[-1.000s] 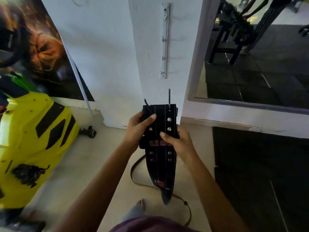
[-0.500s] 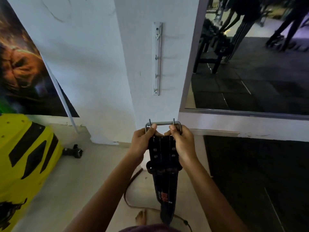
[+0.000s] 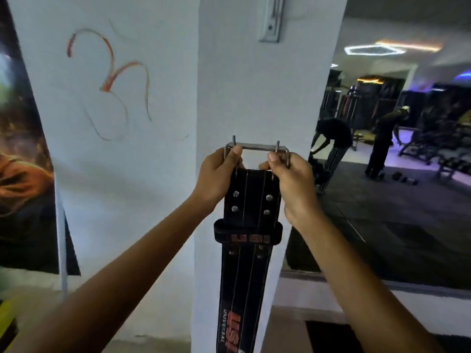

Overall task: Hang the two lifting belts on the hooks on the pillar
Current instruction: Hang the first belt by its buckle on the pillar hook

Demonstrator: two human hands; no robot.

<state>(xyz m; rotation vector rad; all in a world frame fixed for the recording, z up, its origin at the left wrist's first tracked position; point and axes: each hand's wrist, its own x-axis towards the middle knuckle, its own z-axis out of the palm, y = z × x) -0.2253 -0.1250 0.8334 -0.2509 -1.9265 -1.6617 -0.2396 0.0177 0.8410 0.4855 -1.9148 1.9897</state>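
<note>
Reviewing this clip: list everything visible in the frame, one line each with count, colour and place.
Lifting belt: one, black with red lettering, hanging in front of the pillar.
Buckle: one, silver metal, at the belt's top, held up.
Hook rail: one, pale metal, on the pillar above the buckle, cut off by the frame top.
Pillar: one, white, centre.
Poster: one, dark with orange, far left.
Mirror: one, right, reflecting gym equipment and people.
Left hand: gripping the buckle's left end.
Right hand: gripping the buckle's right end.

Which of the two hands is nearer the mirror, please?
The right hand, gripping the buckle's right end; the left hand grips the end nearer the poster.
</note>
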